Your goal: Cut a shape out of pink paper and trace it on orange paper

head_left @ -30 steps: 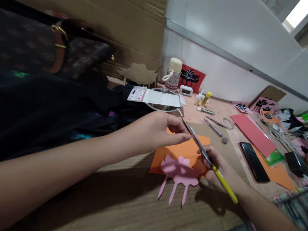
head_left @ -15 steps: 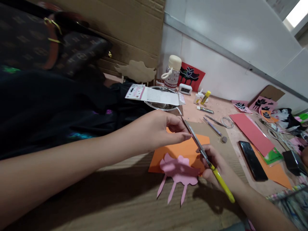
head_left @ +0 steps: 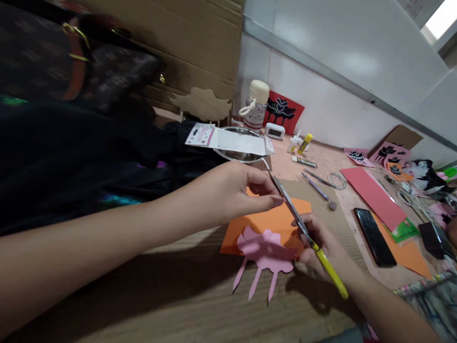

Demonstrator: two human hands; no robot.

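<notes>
My right hand (head_left: 323,247) is closed around scissors (head_left: 330,271) with yellow handles, gripping them near the pivot. Their narrow metal blades slant up and to the left, close together. Beside the blades, my left hand (head_left: 235,193) has its thumb and fingers pinched at the metal; whether a small scrap sits between the fingertips I cannot make out. Below both hands lies a pink paper cutout (head_left: 266,250) with a scalloped top and three pointed legs. It partly overlaps an orange sheet (head_left: 298,208), and its right end is near my right thumb.
Past my hands are a metal tray (head_left: 228,156) under a white packaging card (head_left: 239,143), a bottle (head_left: 255,107), a glue stick (head_left: 305,143) and a purple pen (head_left: 316,186). To the right lie a phone (head_left: 374,238) and red paper (head_left: 374,197). Dark cloth (head_left: 89,157) covers the left.
</notes>
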